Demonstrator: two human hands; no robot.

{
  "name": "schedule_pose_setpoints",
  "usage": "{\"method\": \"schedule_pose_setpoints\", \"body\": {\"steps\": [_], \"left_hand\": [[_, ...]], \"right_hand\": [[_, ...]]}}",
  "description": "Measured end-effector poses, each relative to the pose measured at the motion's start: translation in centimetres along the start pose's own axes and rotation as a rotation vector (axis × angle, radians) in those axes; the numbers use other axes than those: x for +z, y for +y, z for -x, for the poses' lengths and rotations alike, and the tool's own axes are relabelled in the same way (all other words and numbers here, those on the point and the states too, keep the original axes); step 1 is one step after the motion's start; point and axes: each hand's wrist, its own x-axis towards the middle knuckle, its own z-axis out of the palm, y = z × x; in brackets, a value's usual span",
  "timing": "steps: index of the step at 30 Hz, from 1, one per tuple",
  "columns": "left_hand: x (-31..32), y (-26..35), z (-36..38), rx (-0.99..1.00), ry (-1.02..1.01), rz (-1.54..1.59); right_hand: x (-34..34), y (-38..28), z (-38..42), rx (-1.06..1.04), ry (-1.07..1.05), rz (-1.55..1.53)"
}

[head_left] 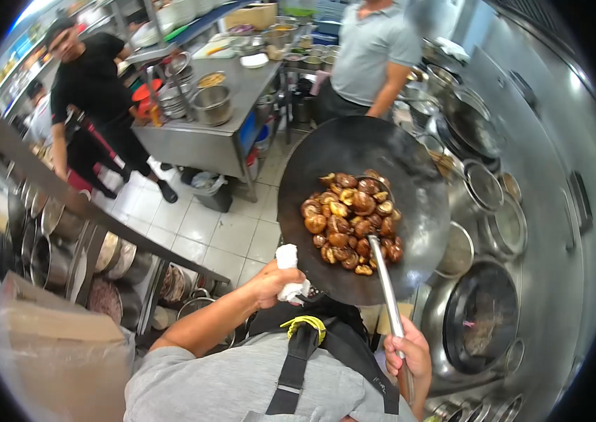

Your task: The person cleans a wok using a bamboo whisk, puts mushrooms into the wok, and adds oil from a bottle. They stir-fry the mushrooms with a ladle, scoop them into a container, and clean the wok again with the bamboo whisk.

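Observation:
A large dark wok (421,211) is held up in front of my chest, with a heap of glossy brown mushrooms (340,225) in it. My left hand (275,283) is closed round a white cloth (288,271) at the wok's near left edge; whatever part of the wok lies under the cloth is hidden. Lower right, my right hand (408,350) grips the metal handle of a ladle (386,281). The ladle's head lies among the mushrooms, mostly covered by them.
A steel table (192,141) with pots stands ahead. One person (90,84) stands at the left, another (368,63) just beyond the wok. Stacked pans and a round black vessel (481,316) line the right. A wrapped box (55,337) is lower left, beside a pot rack.

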Motion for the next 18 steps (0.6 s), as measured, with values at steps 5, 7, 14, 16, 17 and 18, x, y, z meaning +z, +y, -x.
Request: {"method": "schedule_pose_setpoints", "body": {"steps": [5, 7, 14, 16, 17, 18], "left_hand": [[-6.4, -0.4, 0.7, 0.162, 0.178, 0.169], [-9.1, -0.4, 0.5, 0.254, 0.236, 0.243], [-16.1, 0.6, -0.7, 0.38, 0.42, 0.461], [-17.1, 1.1, -0.6, 0.39, 0.482, 0.486], [-17.5, 1.4, -0.6, 0.382, 0.511, 0.507], [-17.8, 1.4, -0.8, 0.397, 0.525, 0.547]], "right_hand": [[4.8, -2.6, -10.5, 0.169, -0.266, 0.094], [7.2, -2.9, -14.6, 0.248, -0.327, 0.026], [15.2, -4.5, -26.7, 0.494, -0.476, -0.134], [17.5, -5.8, -29.6, 0.526, -0.506, -0.121], [18.7, -6.5, -31.1, 0.532, -0.516, -0.103], [19.9, -7.2, -32.6, 0.538, -0.527, -0.088]]}}
